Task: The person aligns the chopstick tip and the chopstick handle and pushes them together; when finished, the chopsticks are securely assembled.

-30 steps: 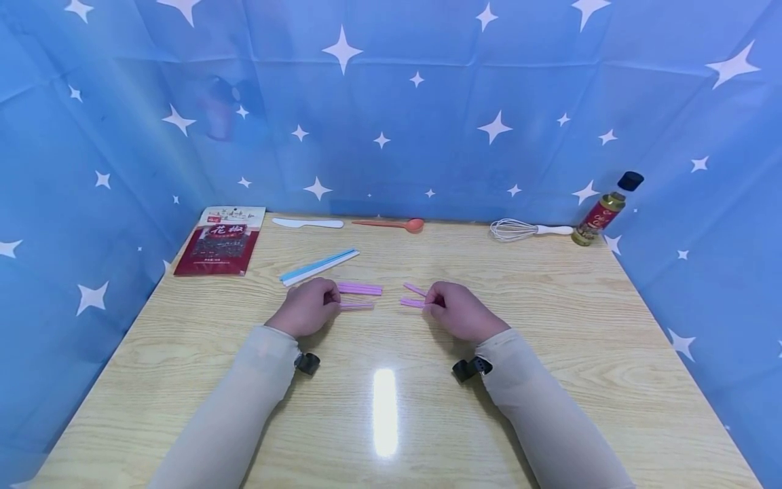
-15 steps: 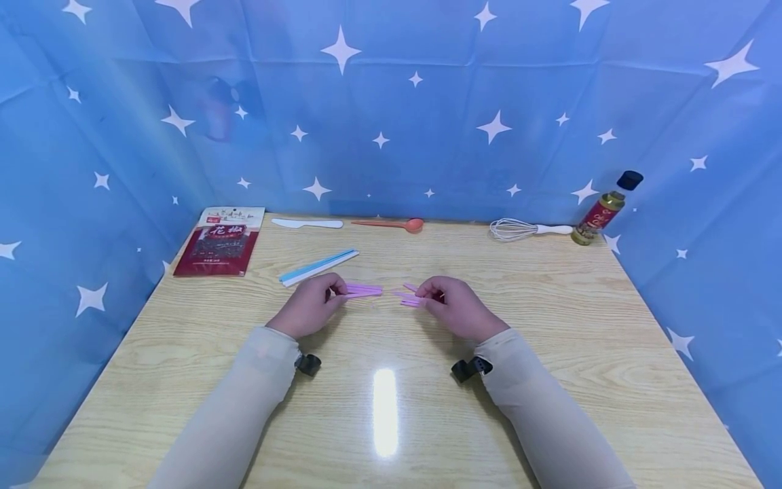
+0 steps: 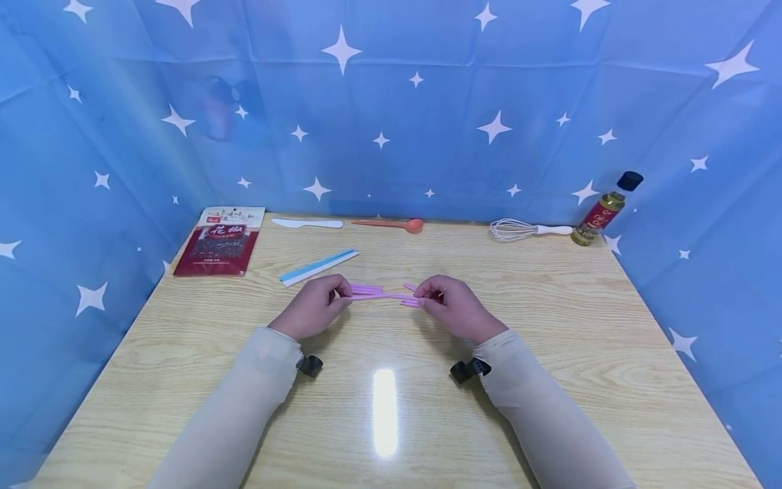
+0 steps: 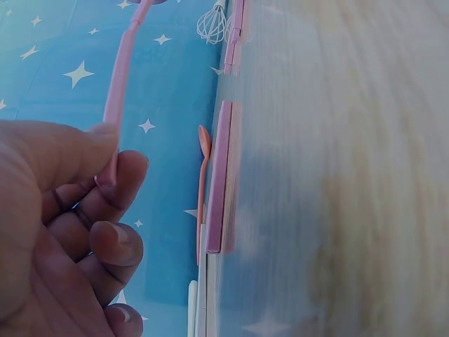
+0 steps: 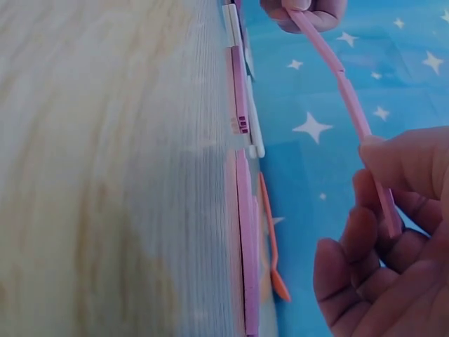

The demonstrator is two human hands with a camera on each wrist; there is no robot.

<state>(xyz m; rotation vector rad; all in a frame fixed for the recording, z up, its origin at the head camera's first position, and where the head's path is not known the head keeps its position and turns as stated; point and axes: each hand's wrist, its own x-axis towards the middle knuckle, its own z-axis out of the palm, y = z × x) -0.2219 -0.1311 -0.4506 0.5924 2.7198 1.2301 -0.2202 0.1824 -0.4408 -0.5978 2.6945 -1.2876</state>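
Observation:
My left hand (image 3: 313, 305) pinches a pink chopstick half (image 4: 121, 77) between thumb and index finger, just above the table. Facing it, my right hand (image 3: 458, 309) pinches another pink chopstick half (image 5: 358, 116). The inner ends of the two halves meet midway between the hands, at a slight angle in both wrist views. Whether one end has entered the other is too small to tell. Several more pink pieces (image 3: 369, 288) lie on the table beyond the left fingers. A few loose pink pieces (image 3: 410, 304) lie by the right fingertips, partly hidden.
Blue and white sticks (image 3: 319, 267) lie beyond my left hand. Along the back are a red spice packet (image 3: 216, 248), a white knife (image 3: 307, 223), an orange spoon (image 3: 414, 225), a whisk (image 3: 519, 230) and an oil bottle (image 3: 595, 221). A blue star-patterned cloth (image 3: 427, 163) borders the table (image 3: 550, 285).
Both hands have lifted their pink chopstick halves slightly and brought them together. The inner ends, apart one second ago, now meet between the hands. The other things have stayed in place.

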